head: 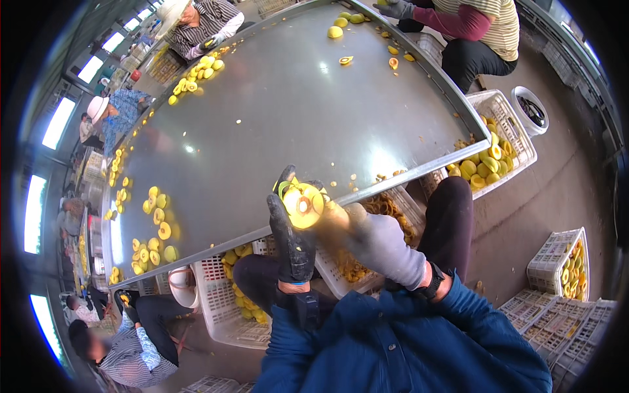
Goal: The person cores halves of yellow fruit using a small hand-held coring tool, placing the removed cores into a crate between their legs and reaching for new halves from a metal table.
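My left hand (293,248), in a black glove, grips a halved yellow peach (314,213) just over the table's near edge. Its cut face is turned up, with a brownish ring and pale centre in the middle. A curl of green peel (283,187) stands at its upper left rim. Close beside the fruit on the right is my right hand (381,240), in a grey glove. Its fingers are motion-blurred, so what they hold cannot be made out. Below my hands, between my knees, a white crate (330,275) holds orange-brown scraps (351,267).
The raised-rim metal table (275,132) bears halved peaches (158,216) at left and scraps along its edges. Peach-filled crates (216,309) (523,147) flank my legs. White buckets (183,290) (538,128) stand nearby. Several co-workers (211,24) sit around. Stacked crates (560,329) rise at lower right.
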A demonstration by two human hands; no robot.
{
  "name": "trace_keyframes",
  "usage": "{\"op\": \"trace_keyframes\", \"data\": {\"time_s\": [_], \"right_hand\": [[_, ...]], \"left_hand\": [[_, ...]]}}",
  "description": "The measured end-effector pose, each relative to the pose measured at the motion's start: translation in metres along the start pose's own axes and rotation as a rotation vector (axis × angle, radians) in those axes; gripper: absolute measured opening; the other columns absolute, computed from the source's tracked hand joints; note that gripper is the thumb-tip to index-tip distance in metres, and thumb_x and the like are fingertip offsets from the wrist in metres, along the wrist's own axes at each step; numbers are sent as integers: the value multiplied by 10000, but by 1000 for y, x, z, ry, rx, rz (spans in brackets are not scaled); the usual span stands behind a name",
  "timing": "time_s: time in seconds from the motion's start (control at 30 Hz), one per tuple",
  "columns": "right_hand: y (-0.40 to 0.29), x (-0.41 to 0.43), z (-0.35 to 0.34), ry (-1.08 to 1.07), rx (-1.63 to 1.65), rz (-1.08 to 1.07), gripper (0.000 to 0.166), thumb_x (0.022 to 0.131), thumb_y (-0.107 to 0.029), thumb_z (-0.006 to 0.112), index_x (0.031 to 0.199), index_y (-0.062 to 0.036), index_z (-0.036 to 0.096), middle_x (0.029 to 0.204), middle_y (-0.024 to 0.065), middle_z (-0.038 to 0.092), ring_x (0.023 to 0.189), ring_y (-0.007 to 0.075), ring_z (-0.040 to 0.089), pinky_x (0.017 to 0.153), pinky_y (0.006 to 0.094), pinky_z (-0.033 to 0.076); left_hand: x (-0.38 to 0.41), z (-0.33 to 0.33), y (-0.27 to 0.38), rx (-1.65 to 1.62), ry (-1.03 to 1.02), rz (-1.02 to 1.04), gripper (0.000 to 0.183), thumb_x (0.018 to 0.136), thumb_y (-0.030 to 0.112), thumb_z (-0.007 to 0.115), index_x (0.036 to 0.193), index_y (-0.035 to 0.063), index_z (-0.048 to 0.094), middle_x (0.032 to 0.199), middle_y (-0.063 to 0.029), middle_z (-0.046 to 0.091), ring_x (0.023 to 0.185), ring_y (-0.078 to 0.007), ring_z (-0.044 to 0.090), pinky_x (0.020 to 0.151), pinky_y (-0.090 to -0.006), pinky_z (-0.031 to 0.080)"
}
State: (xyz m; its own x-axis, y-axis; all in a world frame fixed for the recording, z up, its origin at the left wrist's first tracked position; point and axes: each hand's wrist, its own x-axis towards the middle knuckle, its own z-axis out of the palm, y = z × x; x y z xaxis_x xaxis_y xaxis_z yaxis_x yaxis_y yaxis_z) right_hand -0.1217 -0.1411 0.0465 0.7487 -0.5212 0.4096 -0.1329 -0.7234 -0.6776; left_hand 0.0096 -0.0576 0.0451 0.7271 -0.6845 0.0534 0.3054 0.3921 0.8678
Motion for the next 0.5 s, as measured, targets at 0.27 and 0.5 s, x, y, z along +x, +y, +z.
{"op": "trace_keyframes", "data": {"time_s": [0.27, 0.5], "right_hand": [[-6, -23, 0, -8, -126, -12, 203, 835, -244, 675, 942, -105, 572, 609, 74, 580, 538, 286, 634, 456, 393, 490], [-10, -14, -28, 138, 404, 230, 312, 850, -305, 700, 980, -52, 572, 692, 179, 615, 637, 334, 652, 547, 385, 518]], "left_hand": [[-30, 25, 1, 166, 105, 125, 570, 1046, 481, 276, 1258, 4, 504, 1091, -92, 601, 1005, -179, 573, 951, -321, 451], [-45, 43, 6, 289, 85, 111, 550, 1047, 423, 291, 1286, -26, 499, 1188, -94, 590, 1114, -188, 550, 1000, -335, 423]]}}
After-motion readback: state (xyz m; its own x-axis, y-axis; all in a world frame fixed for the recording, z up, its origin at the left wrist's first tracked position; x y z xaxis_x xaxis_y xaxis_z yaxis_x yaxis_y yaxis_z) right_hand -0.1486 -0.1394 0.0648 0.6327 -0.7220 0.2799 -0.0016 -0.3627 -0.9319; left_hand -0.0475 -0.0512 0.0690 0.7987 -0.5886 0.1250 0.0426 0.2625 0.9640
